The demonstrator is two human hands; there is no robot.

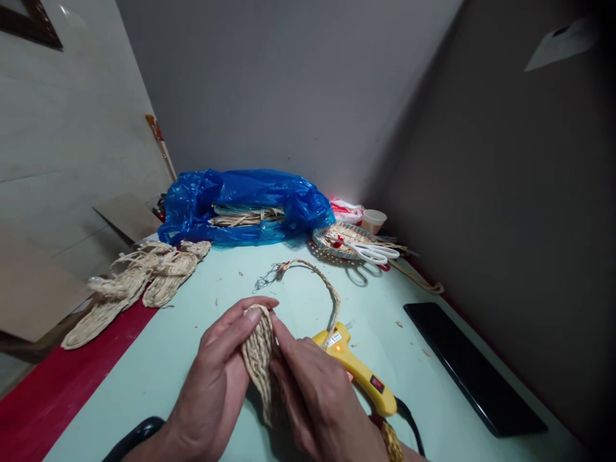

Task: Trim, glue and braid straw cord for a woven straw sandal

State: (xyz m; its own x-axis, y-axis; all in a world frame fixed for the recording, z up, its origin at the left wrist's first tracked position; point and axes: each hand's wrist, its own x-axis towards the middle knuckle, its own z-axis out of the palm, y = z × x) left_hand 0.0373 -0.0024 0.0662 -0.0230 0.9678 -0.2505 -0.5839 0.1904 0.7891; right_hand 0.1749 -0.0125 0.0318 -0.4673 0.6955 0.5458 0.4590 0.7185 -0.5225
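The left hand (216,359) and right hand (320,388), half-closed, hold a tan, tapering braided-straw piece (258,353) between them, rows already packed; beyond, a slim beige straw braid (337,303) lies unworked, seemingly (any join is hidden).

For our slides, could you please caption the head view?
Left hand and right hand hold a braided tan straw piece near a yellow plastic glue gun.

The right hand (317,385) is bare; at its wrist sits a gold-coloured bracelet (393,443) with a coarse, ropelike texture, partly visible. Left of the bracelet, the left hand (216,369) is likewise bare. Beside its wrist, farther left of the bracelet, curves a smooth black band (137,436), whether worn being unclear.
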